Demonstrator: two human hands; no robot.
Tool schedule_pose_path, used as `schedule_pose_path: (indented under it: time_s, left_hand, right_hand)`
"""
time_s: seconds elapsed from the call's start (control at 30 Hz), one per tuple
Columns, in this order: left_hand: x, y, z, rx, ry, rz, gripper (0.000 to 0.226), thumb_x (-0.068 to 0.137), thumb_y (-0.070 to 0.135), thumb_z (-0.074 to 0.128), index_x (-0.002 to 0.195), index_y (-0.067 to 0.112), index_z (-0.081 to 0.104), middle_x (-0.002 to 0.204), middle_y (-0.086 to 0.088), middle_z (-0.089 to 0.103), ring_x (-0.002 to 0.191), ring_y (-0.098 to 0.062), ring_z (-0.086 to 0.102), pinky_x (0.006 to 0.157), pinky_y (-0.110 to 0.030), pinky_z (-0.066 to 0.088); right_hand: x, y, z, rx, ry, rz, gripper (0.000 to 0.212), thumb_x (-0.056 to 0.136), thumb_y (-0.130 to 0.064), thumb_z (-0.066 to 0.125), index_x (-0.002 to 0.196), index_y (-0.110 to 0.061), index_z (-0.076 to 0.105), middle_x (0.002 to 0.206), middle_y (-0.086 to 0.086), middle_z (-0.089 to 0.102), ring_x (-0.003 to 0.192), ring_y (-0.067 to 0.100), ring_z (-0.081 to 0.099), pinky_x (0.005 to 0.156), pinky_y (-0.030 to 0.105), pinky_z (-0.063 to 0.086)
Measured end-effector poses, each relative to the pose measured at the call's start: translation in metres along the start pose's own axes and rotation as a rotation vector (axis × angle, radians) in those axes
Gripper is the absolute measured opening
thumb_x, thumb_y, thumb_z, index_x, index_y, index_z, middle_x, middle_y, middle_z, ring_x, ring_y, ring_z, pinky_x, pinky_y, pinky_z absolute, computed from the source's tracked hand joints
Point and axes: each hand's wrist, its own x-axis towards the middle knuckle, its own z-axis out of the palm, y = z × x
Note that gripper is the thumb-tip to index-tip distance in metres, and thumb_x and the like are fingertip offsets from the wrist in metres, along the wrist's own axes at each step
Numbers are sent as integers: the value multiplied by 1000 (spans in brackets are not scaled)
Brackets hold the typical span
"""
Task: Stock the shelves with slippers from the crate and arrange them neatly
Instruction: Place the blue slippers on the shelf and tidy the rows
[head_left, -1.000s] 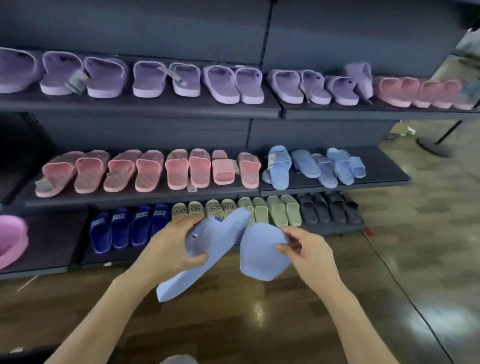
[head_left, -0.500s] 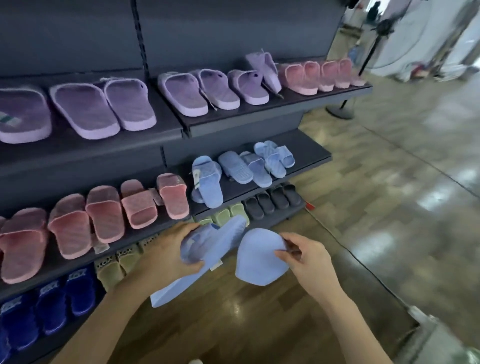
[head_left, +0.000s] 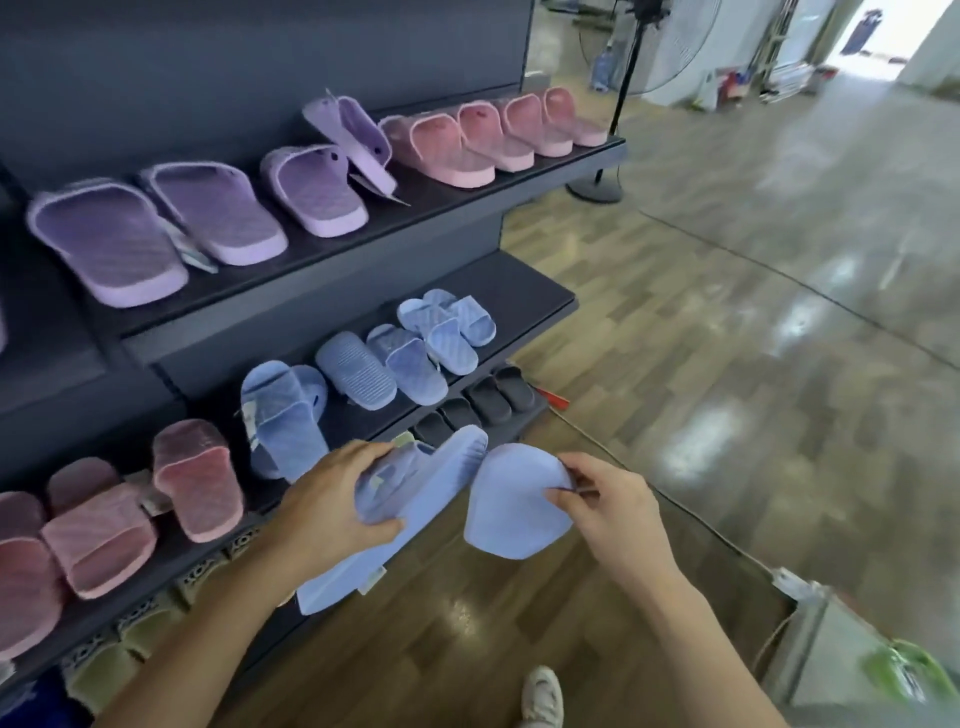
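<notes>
Seen from the head camera, the left hand (head_left: 327, 509) grips a pale blue slipper (head_left: 415, 499) across its strap. The right hand (head_left: 613, 504) pinches the edge of the matching slipper (head_left: 511, 506), whose sole faces the camera. Both slippers are held in front of the middle shelf (head_left: 519, 291).

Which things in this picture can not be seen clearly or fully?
All in the head view.
Grey box: cut by the lower right edge, contents unseen.
Blue slipper pinched by the right hand: only its sole shows.
Green slippers: mostly hidden under the middle shelf.
Tag on purple slippers: too small to read.
</notes>
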Motion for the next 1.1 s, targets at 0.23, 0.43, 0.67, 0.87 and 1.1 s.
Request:
schedule_pose_path:
  time_s: [0.23,0.43,0.67,0.87,1.1]
  left_hand:
    - [93,64,64,-35,36,-36,86,51,67,53,126,25,50,114,26,48,108,-6,51,85,-29,44]
    - [159,88,96,-33,21,-124,91,51,71,54,129,23,51,120,13,54,109,-10,54,86,-39,48]
    - [251,83,112,-44,29,-184,82,56,56,73,128,23,51,116,12,56,106,-9,54,83,-28,46]
    - [348,65,122,-77,111,-249,65,64,33,83,120,21,54,111,9,57,101,-13,55,81,-30,46]
    - [426,50,135,-76,132,-388,61,66,32,81,118,19,55,105,10,54,93,-9,51,67,-20,35]
  right_hand:
    - [86,78,-82,34,-19,-52,24,80,-16,66,102,-26,66,87,-11,67,82,12,61,77,37,51]
    - [153,119,-116,63,-31,-61,23,80,-16,66,102,-25,66,89,-12,67,82,9,62,76,35,52]
    - [252,146,-124,115,-91,-20,25,79,-12,68,103,-17,67,93,-2,69,87,19,63,80,39,52]
    - [356,149,-125,82,-119,-81,19,73,-22,64,74,-37,52,66,-14,59,72,17,62,61,31,45]
    - [458,160,-121,79,-122,-128,16,76,-16,65,80,-27,54,72,9,63,73,29,62,65,46,50]
